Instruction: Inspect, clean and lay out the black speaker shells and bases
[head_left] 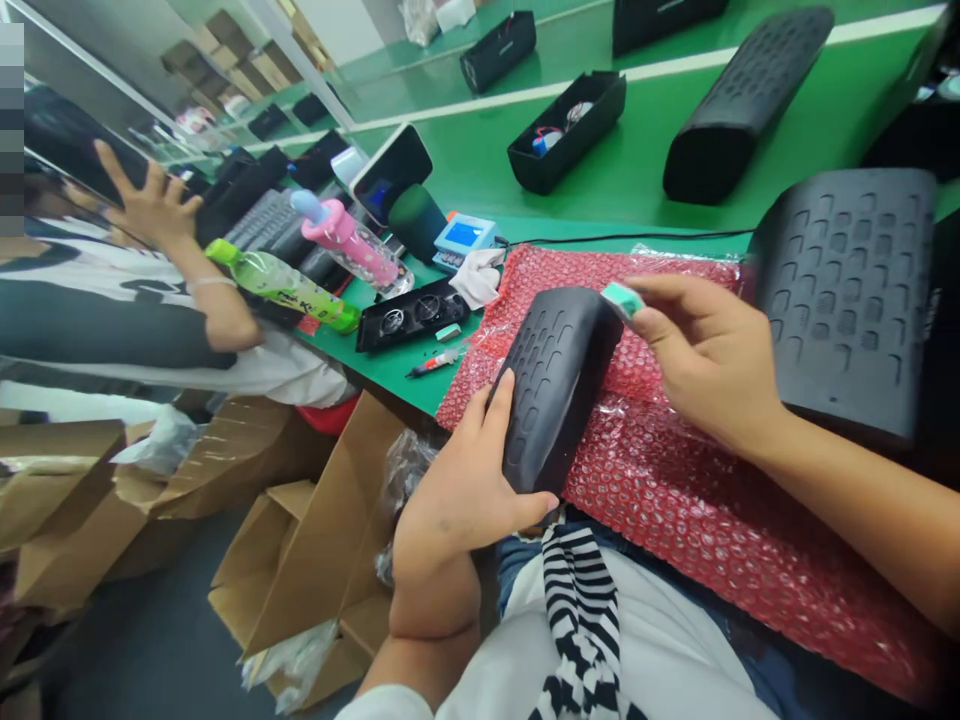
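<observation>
My left hand (469, 480) grips the near end of a black speaker casing (559, 375) with a raised oval pattern. The casing is tilted over red bubble wrap (660, 480). Between thumb and fingertips, my right hand (709, 355) pinches a small green-and-white eraser-like block (623, 299). That block is at the casing's far right edge and seems to touch it. A second small green-and-white block (448, 332) lies on the green table, near a red-and-white pen-like tool (433, 363) and a black panel with two round drivers (412, 312).
More patterned casings, one at the right (847, 300), stand nearby. An open black shell (568, 130) with wires rests on the green belt. A green bottle (289, 285), pink bottle (356, 245) and blue device (465, 240) stand left. A co-worker's raised hand (154, 205) and cardboard boxes (315, 540) are beyond.
</observation>
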